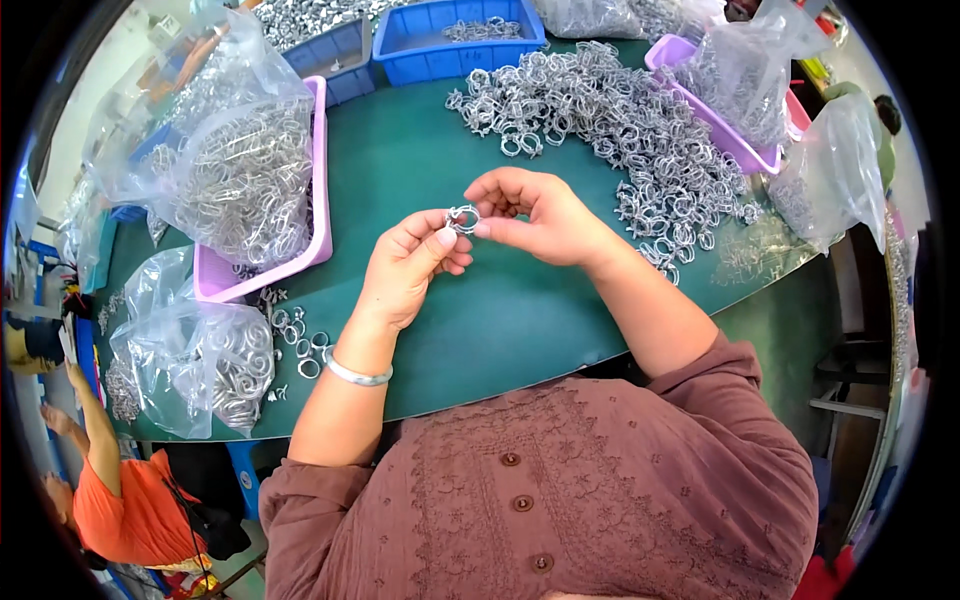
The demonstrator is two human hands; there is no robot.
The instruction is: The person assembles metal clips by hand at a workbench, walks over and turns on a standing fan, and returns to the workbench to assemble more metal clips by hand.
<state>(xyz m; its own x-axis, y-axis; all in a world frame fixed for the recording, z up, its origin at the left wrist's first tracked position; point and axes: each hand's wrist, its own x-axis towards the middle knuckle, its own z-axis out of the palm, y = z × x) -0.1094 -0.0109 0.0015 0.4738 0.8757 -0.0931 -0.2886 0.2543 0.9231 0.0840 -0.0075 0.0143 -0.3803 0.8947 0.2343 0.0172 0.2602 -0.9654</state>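
Above the middle of the table I hold a small silvery metal ring (466,218) that carries a knobbly piece on its left side. My left hand (403,263) is closed, pinching that side between thumb and fingertips. From the right, my right hand (548,215) has its thumb and bent index finger at the ring's other edge; the exact contact is partly hidden by the fingers. Beyond the right hand spreads a big heap of similar metal rings (600,105). A few loose rings (309,350) lie left of my left forearm, beside a clear bag of curled metal pieces (240,365).
On the left, a pink basket (322,200) holds a plastic bag full of metal parts. Blue bins (455,62) stand along the far side. Another pink basket (735,140) and a plastic bag (835,170) sit at the right. A person in orange (135,510) is at lower left.
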